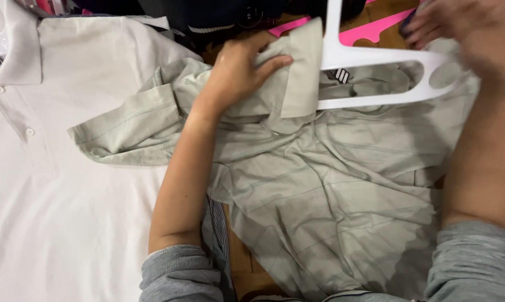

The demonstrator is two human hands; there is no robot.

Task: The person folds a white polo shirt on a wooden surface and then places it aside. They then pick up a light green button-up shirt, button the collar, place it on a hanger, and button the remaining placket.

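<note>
Grey-green shirt (330, 190): matt woven cloth, faintly striped, creased. White hanger (375, 56): smooth glossy plastic. Pink hangers (370, 31): smooth plastic. White polo shirt (68, 168): soft matt knit, plastic buttons. Tabletop (241, 263): brown wood.

A small neck label (338, 75), white with dark stripes, sits inside the grey-green shirt (330, 190), framed by the white hanger (375, 56).

Look past the work and you see little of the room. A brown wooden desk (241, 263) shows only in narrow gaps, near the bottom middle and again at the top. A white polo shirt (68, 196) covers the whole left side. Dark clothes (207, 17) are piled along the top edge, with pink hangers (370, 31) beside them. The light is soft and even.
</note>
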